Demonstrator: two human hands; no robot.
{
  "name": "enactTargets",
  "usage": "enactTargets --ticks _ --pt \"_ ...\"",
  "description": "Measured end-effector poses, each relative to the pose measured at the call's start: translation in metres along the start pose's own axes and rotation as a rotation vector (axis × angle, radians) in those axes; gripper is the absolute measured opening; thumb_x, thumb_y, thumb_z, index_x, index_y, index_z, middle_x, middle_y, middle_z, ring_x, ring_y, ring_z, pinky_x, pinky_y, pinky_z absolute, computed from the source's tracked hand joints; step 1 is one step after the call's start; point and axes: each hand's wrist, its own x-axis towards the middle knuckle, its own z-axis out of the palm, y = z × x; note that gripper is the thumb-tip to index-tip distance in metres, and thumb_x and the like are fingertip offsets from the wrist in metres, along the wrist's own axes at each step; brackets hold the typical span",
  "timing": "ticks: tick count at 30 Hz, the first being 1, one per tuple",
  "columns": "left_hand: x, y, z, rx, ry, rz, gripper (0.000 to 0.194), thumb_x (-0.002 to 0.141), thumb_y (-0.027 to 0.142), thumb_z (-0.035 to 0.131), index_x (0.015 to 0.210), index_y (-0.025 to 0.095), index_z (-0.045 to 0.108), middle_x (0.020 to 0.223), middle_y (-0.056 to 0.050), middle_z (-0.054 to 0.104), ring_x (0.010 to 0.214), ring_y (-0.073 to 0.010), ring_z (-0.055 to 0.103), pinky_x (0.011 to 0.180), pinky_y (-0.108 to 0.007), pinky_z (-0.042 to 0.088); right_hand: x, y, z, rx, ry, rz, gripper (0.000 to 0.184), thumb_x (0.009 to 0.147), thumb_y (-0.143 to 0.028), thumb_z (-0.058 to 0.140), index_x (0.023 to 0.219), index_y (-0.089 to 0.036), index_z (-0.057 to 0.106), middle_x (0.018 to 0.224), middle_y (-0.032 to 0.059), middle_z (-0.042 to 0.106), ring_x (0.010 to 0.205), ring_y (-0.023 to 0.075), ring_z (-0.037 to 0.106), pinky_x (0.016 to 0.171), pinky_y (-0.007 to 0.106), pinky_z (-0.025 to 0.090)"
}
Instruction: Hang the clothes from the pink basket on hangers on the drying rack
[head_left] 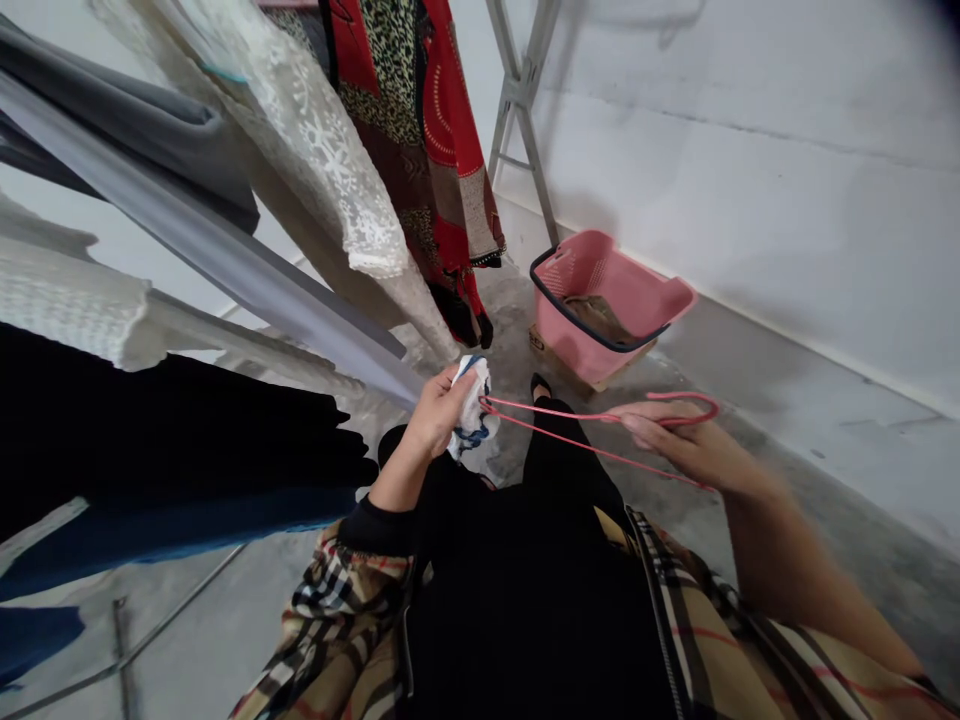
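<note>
My left hand (pixel 436 412) is closed on a small bunched white cloth with dark blue edging (pixel 474 432), held in front of my body. My right hand (pixel 679 435) grips a thin red clothes hanger (pixel 559 408) near its hook, which curls out past my fingers. The hanger lies sideways between the hands, and its far end touches the white cloth. Whether that end passes inside the cloth, I cannot tell. The cloth's full shape is hidden in its folds.
Hanging clothes fill the left side: a red patterned garment (pixel 450 120), white lace (pixel 322 130), grey fabric (pixel 225 250) and black clothing (pixel 165 430). A pink basket (pixel 637 280) with a brownish item inside stands ahead by the wall. Metal rack legs (pixel 517 95) rise behind it.
</note>
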Motion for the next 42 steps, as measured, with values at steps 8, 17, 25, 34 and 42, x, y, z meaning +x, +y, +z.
enactTargets --ticks 8,17,25,34,42 --pt "-0.025 0.006 0.004 0.971 -0.128 0.464 0.02 0.087 0.036 0.058 0.092 0.026 0.074 0.079 -0.004 0.067 0.075 -0.0196 0.059 0.07 -0.028 0.043 0.036 -0.006 0.048 0.036 -0.014 -0.114 0.042 0.095 -0.049 0.046 0.087 -0.022 0.077 0.062 0.0001 0.063 0.056 0.0126 0.053 0.073 0.032 0.053" --pt "-0.03 0.035 0.003 1.442 -0.178 0.728 0.03 0.092 0.039 0.052 0.116 0.036 0.07 0.09 -0.007 0.064 0.084 -0.0226 0.056 0.073 -0.032 0.04 0.062 -0.004 0.049 0.057 0.124 -0.206 0.028 0.091 -0.042 0.058 0.077 -0.023 0.073 0.069 -0.0006 0.068 0.063 0.0146 0.061 0.086 0.037 0.051" --pt "-0.034 0.033 0.008 1.398 0.142 0.714 0.031 0.094 0.037 0.05 0.118 0.034 0.069 0.082 -0.004 0.063 0.07 -0.0166 0.056 0.052 -0.027 0.023 0.035 0.018 0.097 -0.064 0.783 -0.149 0.011 0.085 -0.032 0.064 0.085 -0.021 0.062 0.082 0.0051 0.061 0.08 0.0189 0.059 0.076 0.034 0.05" --pt "-0.049 0.036 0.032 1.428 0.194 0.867 0.026 0.095 0.034 0.052 0.111 0.032 0.072 0.078 0.0 0.065 0.067 -0.0109 0.056 0.052 -0.024 0.027 0.056 0.071 0.145 0.009 0.235 0.191 0.032 0.094 -0.04 0.056 0.114 -0.016 0.061 0.114 0.0081 0.062 0.098 0.0179 0.062 0.086 0.037 0.054" --pt "-0.044 0.032 -0.022 1.246 0.208 0.908 0.023 0.09 0.032 0.061 0.108 0.025 0.074 0.065 0.003 0.055 0.058 -0.0066 0.053 0.054 -0.018 0.036 0.059 0.105 0.122 0.041 0.273 0.307 0.025 0.09 -0.033 0.061 0.109 -0.016 0.064 0.107 0.0069 0.066 0.093 0.0178 0.064 0.086 0.038 0.054"
